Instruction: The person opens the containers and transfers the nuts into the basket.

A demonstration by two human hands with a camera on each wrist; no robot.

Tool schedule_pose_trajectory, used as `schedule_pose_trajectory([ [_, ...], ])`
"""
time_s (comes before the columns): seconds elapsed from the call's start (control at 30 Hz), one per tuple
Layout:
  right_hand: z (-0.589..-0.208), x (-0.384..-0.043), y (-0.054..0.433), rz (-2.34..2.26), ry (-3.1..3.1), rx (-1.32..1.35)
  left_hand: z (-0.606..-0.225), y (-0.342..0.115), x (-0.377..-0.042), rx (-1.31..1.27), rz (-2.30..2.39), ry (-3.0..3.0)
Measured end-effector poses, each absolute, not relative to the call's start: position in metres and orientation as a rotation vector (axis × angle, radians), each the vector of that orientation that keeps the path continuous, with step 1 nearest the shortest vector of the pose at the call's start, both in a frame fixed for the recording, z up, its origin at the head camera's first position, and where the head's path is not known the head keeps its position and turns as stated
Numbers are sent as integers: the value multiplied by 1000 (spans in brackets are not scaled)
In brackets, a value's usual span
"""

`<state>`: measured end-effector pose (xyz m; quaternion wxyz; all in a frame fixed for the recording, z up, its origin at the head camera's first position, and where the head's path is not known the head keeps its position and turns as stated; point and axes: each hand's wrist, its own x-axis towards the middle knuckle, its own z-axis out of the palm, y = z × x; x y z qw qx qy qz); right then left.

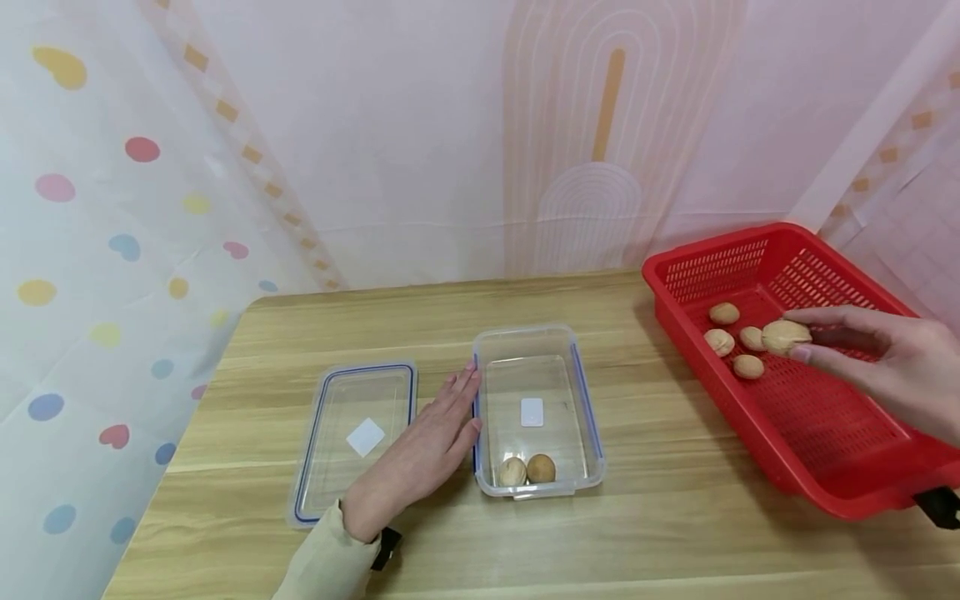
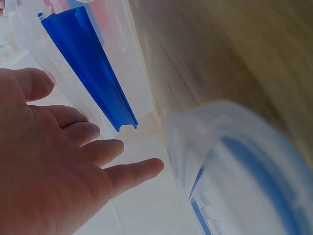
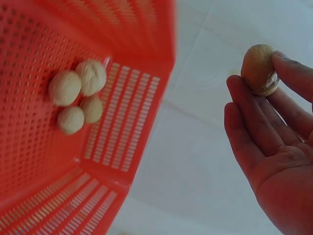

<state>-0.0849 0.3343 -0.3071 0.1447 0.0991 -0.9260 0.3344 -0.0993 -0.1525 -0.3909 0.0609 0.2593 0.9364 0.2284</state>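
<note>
A walnut is pinched between the thumb and fingers of my right hand, held above the red basket. Several more walnuts lie together in the basket's far left part; the right wrist view shows the pinched walnut clear of them. My left hand rests with extended fingers against the left side of a clear plastic container with blue-edged sides. Two walnuts sit inside it at the near end. A blue side clip shows close to the left fingers in the left wrist view.
The container's clear lid with a blue seal lies flat on the wooden table, left of the container and partly behind my left forearm. A patterned cloth hangs at the table's back edge and left side.
</note>
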Motion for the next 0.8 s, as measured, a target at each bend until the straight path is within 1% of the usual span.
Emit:
schedule_pose_trajectory([
  [0.23, -303, -109, 343, 845, -2772, 254, -391, -153, -99, 793, 699, 2840],
  [0.5, -307, -138, 354, 801, -2880, 254, -389, -153, -99, 799, 691, 2837],
  [0.8, -313, -161, 368, 711, -3009, 279, -389, -152, -98, 800, 697, 2840],
])
